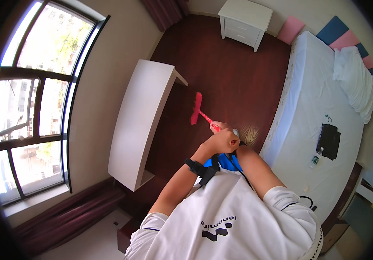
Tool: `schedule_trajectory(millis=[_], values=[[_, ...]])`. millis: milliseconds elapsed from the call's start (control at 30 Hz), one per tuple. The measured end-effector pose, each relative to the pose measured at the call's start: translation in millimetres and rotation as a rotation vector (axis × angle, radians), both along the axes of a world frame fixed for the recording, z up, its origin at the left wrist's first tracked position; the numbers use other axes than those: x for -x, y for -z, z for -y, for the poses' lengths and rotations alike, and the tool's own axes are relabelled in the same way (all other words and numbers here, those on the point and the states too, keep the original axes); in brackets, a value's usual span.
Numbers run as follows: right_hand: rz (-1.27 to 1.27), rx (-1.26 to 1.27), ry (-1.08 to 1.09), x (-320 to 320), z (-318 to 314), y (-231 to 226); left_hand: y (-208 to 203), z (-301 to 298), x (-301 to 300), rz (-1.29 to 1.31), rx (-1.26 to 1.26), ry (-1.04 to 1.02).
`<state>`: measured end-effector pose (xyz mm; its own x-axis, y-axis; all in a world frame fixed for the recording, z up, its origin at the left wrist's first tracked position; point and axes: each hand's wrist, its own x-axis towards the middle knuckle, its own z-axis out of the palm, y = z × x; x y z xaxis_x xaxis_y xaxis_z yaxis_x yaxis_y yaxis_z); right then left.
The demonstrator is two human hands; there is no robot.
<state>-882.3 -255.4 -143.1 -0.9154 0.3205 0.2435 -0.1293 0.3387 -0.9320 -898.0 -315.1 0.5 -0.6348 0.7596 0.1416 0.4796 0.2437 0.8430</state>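
A pink-red broom (196, 109) reaches down to the dark red wooden floor (234, 73), its head beside the white desk. Its handle slants back toward me into both hands. My left hand (224, 141) is closed round the upper end of the handle, with a black strap on that wrist. Just beyond it, my right hand (219, 125) is closed round the handle lower down. The right hand is partly hidden behind the left, and a dark band shows at its wrist.
A white desk (141, 112) stands to the left, near the window wall. At the right is a bed (299, 117) with a white sheet, a pillow (354, 80), a black item (328, 141) and a bottle (314, 160). A white nightstand (245, 21) stands at the far wall.
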Motion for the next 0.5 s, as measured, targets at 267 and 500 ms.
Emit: schedule_trajectory(millis=[267,500], values=[[0.562,-0.247,-0.360,18.1,-142.9,-59.3,-33.9,-74.1,71.7,0.356,-0.099,0.216],[0.904,-0.466,-0.073,22.6,-208.5,0.3,20.3,-127.3,108.9,0.611,-0.184,0.262]])
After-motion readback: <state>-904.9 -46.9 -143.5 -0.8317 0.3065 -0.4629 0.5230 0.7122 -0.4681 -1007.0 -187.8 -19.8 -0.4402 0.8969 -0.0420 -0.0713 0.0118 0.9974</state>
